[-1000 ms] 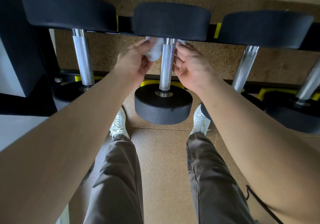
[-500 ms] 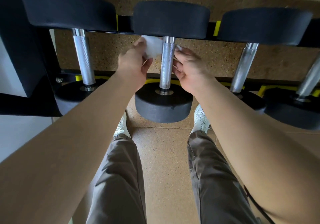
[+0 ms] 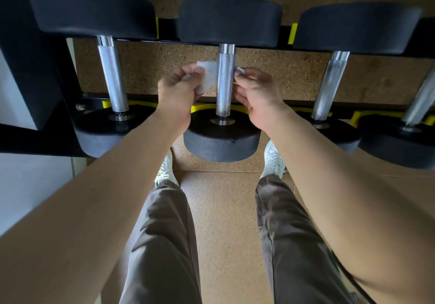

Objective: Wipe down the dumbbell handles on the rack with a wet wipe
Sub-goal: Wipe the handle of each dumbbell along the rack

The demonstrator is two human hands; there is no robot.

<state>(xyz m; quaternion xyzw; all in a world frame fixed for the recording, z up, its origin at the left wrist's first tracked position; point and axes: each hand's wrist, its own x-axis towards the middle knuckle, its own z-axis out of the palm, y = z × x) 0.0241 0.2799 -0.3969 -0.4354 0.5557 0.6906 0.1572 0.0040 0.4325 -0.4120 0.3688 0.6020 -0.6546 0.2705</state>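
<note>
A person's left grip (image 3: pixel 179 89) and right grip (image 3: pixel 256 96), fingers curled, each pinch one end of a white wet wipe (image 3: pixel 208 75). The wipe passes behind the knurled steel handle (image 3: pixel 224 82) of the middle dumbbell (image 3: pixel 221 139), which lies on the black rack (image 3: pixel 21 73).

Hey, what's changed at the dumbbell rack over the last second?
The left hand and right hand slid the wet wipe along the middle handle from its far end toward its middle. Both still pinch the wipe's ends; the dumbbells stayed on the rack.
</note>
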